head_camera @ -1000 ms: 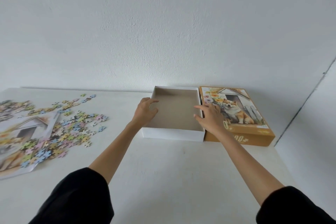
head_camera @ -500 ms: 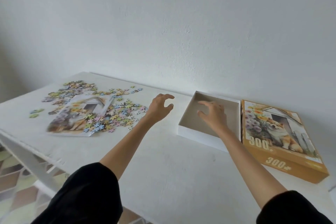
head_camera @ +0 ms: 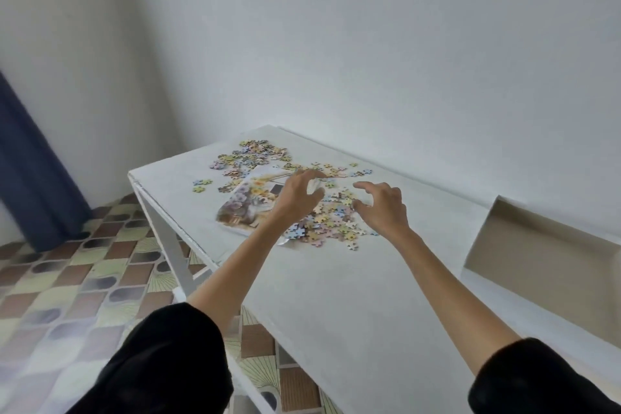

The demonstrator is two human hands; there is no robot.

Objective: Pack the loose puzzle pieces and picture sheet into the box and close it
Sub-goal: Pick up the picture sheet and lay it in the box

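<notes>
We see both hands over the pieces scattered on the far left part of the table. The left hand hangs above the sheet, which lies flat with pieces partly over it. The right hand is just beside it, above the heap. The fingers of both are spread and curved, gripping nothing; we cannot tell whether they touch the pieces. The box stands open at the right edge, well apart from the pieces.

White table, scattered puzzle pieces, picture sheet, open box
</notes>
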